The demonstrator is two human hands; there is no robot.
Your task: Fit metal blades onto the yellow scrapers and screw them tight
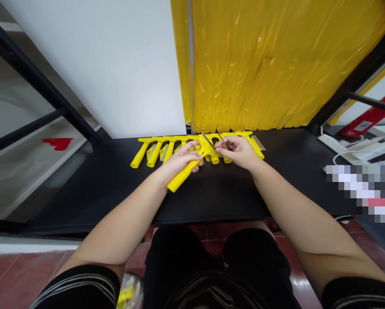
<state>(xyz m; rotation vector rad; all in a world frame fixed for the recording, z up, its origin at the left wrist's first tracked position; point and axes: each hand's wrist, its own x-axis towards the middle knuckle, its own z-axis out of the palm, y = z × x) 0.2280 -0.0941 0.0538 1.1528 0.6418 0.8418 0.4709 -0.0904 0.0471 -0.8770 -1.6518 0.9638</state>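
The left hand (pixel 182 161) is gripping a yellow tool (pixel 183 177) near its head, the handle slanting down-left from the grip. Just right of it, the right hand (pixel 240 151) is curling its fingers beside that head. Beyond the grip, similar yellow tools (pixel 140 156) are lying in a row on the black table (pixel 224 197).

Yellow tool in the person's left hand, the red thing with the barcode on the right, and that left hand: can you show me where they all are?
Yellow tool (pixel 183 177): head view, on its handle.
Red thing (pixel 377 112): head view, on its red side.
Left hand (pixel 181 160): head view, on its middle.
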